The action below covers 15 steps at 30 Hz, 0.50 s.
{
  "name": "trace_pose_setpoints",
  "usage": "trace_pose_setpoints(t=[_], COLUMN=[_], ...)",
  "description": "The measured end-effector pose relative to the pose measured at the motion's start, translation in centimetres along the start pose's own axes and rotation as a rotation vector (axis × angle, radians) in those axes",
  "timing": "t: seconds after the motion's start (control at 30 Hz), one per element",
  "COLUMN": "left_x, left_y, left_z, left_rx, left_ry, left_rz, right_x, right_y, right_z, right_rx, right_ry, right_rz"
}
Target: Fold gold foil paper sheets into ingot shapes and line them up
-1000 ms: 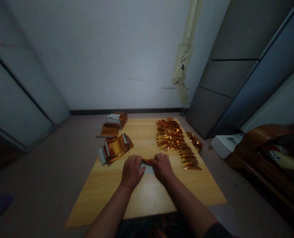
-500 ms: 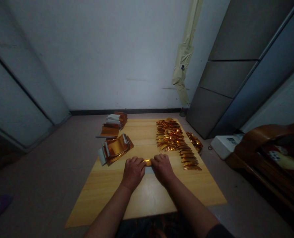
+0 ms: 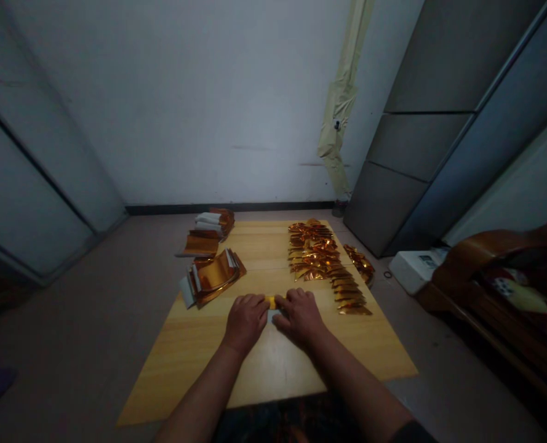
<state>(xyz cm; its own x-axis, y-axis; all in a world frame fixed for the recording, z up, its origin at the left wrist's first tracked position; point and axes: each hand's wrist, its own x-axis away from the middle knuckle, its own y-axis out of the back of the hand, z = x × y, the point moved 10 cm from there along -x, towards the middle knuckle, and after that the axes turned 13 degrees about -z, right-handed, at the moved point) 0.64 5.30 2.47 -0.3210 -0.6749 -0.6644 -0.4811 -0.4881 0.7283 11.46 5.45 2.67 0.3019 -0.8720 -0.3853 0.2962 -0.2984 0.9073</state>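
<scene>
Between my two hands, near the middle of the wooden board point(image 3: 255, 381), is a sheet of gold foil paper point(image 3: 272, 302) with a pale grey part showing on its near side. My left hand point(image 3: 246, 320) grips its left end with bent fingers. At the right end, my right hand point(image 3: 299, 315) has its fingers on the foil and its thumb set apart, lower down. Stacks of curved gold foil sheets point(image 3: 215, 274) with grey-white backs lie to the left. On the right are rows of folded gold foil pieces point(image 3: 314, 249).
More foil pieces point(image 3: 360, 263) sit beyond the board's right edge. A white box point(image 3: 411, 272) stands on the floor beside a carved wooden seat point(image 3: 476, 264). A grey refrigerator point(image 3: 393, 166) stands by the far wall point(image 3: 185, 123).
My right thumb has come away from the foil, toward me. Both hands stay at the sheet's ends. The whole view has shifted slightly.
</scene>
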Motion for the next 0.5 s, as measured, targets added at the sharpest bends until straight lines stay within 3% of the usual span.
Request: trace_pose_setpoints(t=[0.27,0.5], left_x=[0.2,0.3], left_y=[0.0,0.1], left_z=[0.1,-0.1], left_rx=[-0.036,-0.032], left_ry=[-0.001,0.048], left_rz=[-0.014,0.014], right_x=[-0.1,1.4], right_y=[-0.4,0.8], right_z=[0.2,-3.2], right_rx=[0.066,0.127], right_ry=[-0.051,-0.164], right_rz=[-0.009,-0.040])
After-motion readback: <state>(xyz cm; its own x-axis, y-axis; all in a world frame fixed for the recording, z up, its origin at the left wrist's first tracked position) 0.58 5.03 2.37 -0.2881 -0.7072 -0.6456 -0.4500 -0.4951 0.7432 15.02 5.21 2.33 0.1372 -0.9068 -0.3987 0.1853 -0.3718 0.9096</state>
